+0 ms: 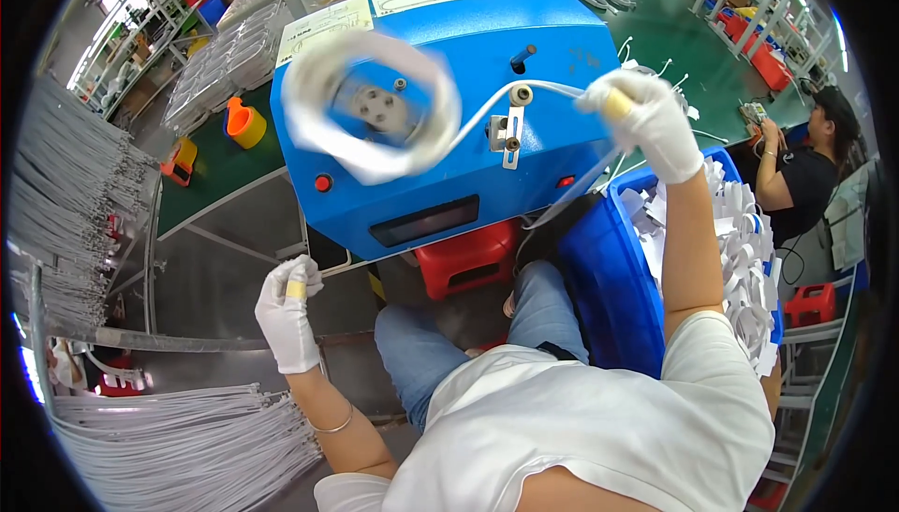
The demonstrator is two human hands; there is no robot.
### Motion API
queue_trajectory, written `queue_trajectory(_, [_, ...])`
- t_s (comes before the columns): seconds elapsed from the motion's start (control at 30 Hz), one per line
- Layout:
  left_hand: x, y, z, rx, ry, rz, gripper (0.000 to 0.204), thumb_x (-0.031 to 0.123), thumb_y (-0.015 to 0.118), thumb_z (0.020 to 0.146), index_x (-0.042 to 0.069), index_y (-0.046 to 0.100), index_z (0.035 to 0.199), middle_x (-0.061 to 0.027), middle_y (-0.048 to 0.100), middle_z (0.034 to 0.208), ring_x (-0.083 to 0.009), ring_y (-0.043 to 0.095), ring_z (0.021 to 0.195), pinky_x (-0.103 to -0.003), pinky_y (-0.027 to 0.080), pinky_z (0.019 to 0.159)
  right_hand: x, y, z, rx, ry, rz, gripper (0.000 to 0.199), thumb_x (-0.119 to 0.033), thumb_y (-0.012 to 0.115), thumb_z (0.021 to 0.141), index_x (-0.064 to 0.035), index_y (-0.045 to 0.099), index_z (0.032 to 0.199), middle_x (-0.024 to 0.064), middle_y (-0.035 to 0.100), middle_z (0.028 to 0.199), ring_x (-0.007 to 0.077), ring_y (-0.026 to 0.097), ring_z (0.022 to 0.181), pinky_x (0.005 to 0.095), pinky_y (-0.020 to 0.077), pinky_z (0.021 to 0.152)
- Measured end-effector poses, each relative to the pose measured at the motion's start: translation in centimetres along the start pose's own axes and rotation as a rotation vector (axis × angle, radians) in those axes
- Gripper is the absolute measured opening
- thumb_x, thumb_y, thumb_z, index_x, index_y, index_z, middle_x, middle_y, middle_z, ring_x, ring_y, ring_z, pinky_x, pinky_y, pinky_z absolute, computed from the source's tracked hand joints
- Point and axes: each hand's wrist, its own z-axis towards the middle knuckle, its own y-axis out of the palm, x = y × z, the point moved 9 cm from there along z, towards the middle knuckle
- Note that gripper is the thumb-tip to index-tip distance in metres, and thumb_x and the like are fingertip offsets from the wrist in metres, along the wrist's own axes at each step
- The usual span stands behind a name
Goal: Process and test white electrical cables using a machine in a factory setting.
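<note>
My right hand, in a white glove with yellow tape on a finger, is closed around a white cable at the right of a blue winding machine. From there the cable runs past a small roller guide into a white coil. The coil is smeared by motion around the round metal head. Below my right hand hangs a pale, blurred length. At lower left, away from the machine, my left hand is gloved too, its fingers pinched together; what they hold, if anything, is hidden.
A blue bin of white strips stands beside my right side. Bundled white cables hang and lie at left. Orange holders sit on the green table. A red stool is underneath; another person works at right.
</note>
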Motion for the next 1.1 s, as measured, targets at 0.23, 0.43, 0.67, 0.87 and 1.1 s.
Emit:
queue_trajectory(0.23, [6.6,2.3,1.2,-0.135,0.196,0.033,0.015,0.010,0.058,0.092,-0.002,0.064,0.100,-0.0066,0.065,0.091,-0.0130,0.062,0.079,-0.026,0.051,0.074,-1.1,2.7,-0.4,-0.156,-0.126,-0.090,0.026,-0.024,0.056,0.091,0.0001,0.065,0.089,0.0038,0.063,0.082,0.0120,0.059,0.081,0.0256,0.0459,0.075])
queue_trajectory(0.43, [14.2,1.6,1.6,-0.125,0.459,0.105,0.011,0.001,0.059,0.089,-0.004,0.064,0.097,-0.0055,0.062,0.093,-0.0101,0.057,0.083,-0.023,0.047,0.078,-0.8,0.9,1.2,-0.116,-0.227,-0.349,0.015,-0.010,0.054,0.090,-0.0003,0.065,0.087,0.0042,0.064,0.081,0.0121,0.058,0.076,0.0259,0.0457,0.073])
queue_trajectory(0.67, [24.8,10.4,5.6,-0.436,0.919,0.281,0.019,-0.002,0.060,0.083,0.001,0.068,0.100,-0.0060,0.067,0.095,-0.0101,0.060,0.085,-0.023,0.047,0.079,-8.0,2.6,9.3,0.235,-0.674,-0.915,0.020,-0.026,0.060,0.088,-0.0065,0.065,0.087,0.0106,0.061,0.074,0.0243,0.059,0.066,0.0345,0.0483,0.061])
queue_trajectory(0.87, [23.9,19.6,9.7,-0.725,0.916,0.680,0.024,-0.002,0.060,0.080,0.006,0.071,0.099,-0.0083,0.071,0.093,-0.0141,0.063,0.079,-0.026,0.052,0.078,-11.4,9.1,12.5,0.195,-0.828,-0.907,0.019,-0.020,0.061,0.087,-0.0123,0.067,0.103,0.0094,0.067,0.092,0.0258,0.065,0.081,0.0326,0.0524,0.074])
queue_trajectory(1.1, [22.3,12.1,10.7,-0.720,0.677,0.778,0.023,-0.003,0.061,0.077,-0.002,0.068,0.098,-0.0082,0.069,0.087,-0.0115,0.061,0.078,-0.027,0.050,0.074,-16.4,10.9,2.2,0.141,-1.155,-0.768,0.010,-0.009,0.068,0.078,-0.0115,0.069,0.088,0.0085,0.062,0.097,0.0256,0.061,0.091,0.0331,0.0524,0.075])
